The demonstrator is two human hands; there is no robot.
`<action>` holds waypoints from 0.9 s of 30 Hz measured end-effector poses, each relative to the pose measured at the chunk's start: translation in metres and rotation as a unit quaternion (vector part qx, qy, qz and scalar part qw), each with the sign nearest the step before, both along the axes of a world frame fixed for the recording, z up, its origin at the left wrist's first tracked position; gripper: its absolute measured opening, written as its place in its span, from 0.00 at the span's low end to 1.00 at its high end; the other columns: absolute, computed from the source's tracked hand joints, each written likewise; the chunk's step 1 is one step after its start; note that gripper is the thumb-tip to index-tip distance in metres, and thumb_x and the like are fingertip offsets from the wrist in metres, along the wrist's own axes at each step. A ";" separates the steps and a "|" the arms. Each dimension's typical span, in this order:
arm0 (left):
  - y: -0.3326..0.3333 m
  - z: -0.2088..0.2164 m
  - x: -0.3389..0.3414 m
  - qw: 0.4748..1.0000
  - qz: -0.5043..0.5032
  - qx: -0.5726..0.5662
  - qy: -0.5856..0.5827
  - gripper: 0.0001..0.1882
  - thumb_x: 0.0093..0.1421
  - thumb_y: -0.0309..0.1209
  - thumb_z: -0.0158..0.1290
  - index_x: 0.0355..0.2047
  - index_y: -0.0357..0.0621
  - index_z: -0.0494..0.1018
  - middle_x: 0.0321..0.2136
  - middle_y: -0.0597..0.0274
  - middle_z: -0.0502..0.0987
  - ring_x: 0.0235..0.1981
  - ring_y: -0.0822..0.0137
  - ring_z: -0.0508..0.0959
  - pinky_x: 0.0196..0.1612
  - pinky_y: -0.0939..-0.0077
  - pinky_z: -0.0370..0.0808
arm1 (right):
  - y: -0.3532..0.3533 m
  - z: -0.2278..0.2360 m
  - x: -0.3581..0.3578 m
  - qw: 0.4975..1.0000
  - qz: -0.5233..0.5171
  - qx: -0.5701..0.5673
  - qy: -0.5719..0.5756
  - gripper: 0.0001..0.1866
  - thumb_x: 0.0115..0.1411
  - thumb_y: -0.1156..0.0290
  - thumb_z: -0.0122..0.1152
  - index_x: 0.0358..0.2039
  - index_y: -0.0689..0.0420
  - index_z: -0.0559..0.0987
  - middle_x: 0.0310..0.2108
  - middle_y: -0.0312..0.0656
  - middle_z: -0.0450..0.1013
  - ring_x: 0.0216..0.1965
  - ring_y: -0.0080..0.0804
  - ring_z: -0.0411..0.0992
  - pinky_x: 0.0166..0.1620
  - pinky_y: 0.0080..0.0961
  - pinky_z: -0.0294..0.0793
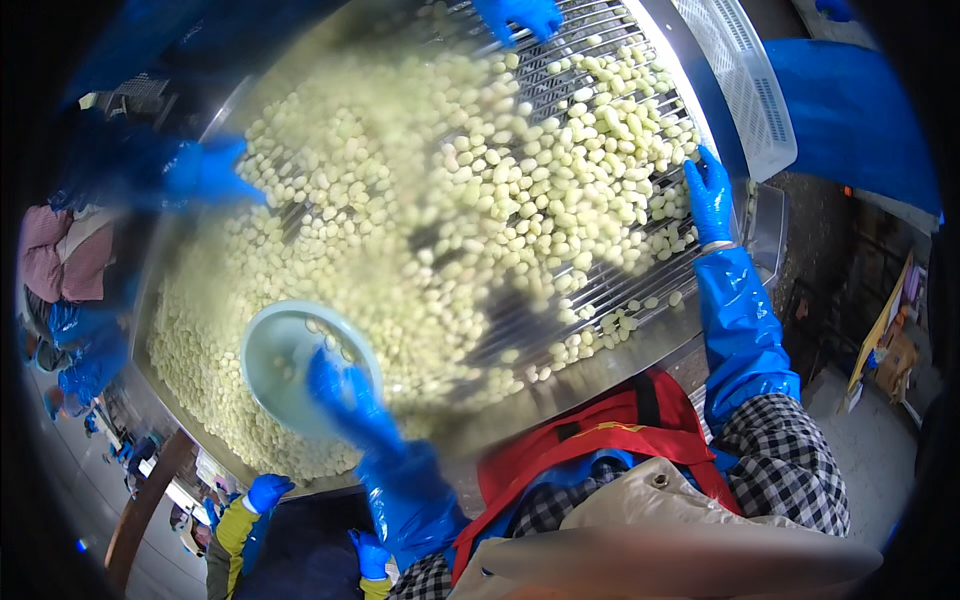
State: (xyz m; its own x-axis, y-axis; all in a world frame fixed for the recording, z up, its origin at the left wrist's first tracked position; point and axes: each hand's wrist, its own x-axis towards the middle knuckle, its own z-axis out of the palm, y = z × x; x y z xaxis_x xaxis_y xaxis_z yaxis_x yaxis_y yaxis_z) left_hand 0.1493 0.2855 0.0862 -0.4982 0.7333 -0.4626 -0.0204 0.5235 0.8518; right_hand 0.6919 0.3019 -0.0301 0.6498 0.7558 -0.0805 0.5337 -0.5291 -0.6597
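Left hand (345, 385), gloved in blue, lies across the right side of one bowl (275, 345), its fingers over the inside; it is so blurred that I cannot tell whether it is clamped on the wall. That bowl is pale blue and round, and sits among the fruits (585, 190), just left of this hand. Inside it, ahead of the fingers, lie a few fruits, too blurred to count. Outside, pale green and oval, they spread left of, beyond and right of the hand, far too many to count, in one broad layer that is smeared in places.

Right hand (710, 195), also blue-gloved, is well to the right of the bowl and farther off. It is empty, fingers spread, on the right edge of the one grate (640, 290), with fruits just left of it. Bare bars show between the two hands. Beyond the right hand stands one white crate (755, 100).

Four other gloved hands show, all blue: one far hand (520, 18) well beyond the bowl, one blurred side hand (210, 172) beyond it to the left, and two near hands (268, 492) with yellow-green sleeves, one left of the left forearm at the grate's edge, one lower, just beside that forearm.
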 end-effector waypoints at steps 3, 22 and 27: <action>0.005 -0.032 0.081 0.959 -0.277 -0.060 -0.005 0.29 0.64 0.33 0.50 0.64 0.46 0.58 0.63 0.52 0.60 0.61 0.56 0.63 0.61 0.63 0.65 | 0.010 -0.011 -0.049 0.989 -0.062 0.100 0.084 0.32 0.59 0.64 0.65 0.61 0.62 0.67 0.55 0.48 0.68 0.53 0.37 0.68 0.56 0.31 0.68; -0.021 -0.081 0.192 0.912 -0.370 -0.159 0.080 0.42 0.58 0.34 0.58 0.69 0.52 0.49 0.62 0.36 0.55 0.60 0.47 0.63 0.61 0.52 0.63 | -0.077 0.016 -0.116 0.981 -0.019 -0.173 0.089 0.27 0.56 0.64 0.65 0.53 0.65 0.69 0.49 0.54 0.68 0.49 0.43 0.69 0.49 0.37 0.71; -0.009 -0.102 0.237 0.908 -0.334 0.062 -0.246 0.42 0.61 0.21 0.51 0.70 0.47 0.40 0.65 0.45 0.52 0.64 0.56 0.59 0.63 0.64 0.62 | -0.061 0.039 -0.192 0.978 0.098 -0.013 0.186 0.33 0.57 0.64 0.64 0.60 0.61 0.64 0.53 0.56 0.67 0.55 0.52 0.68 0.55 0.42 0.69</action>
State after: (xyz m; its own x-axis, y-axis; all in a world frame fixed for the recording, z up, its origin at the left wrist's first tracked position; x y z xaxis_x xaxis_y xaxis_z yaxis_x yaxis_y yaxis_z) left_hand 0.3865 0.2762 -0.0158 0.3217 0.8574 -0.4018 -0.1275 0.4597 0.8789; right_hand 0.4994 0.2413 0.0090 0.4153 0.8573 -0.3042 0.3530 -0.4601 -0.8147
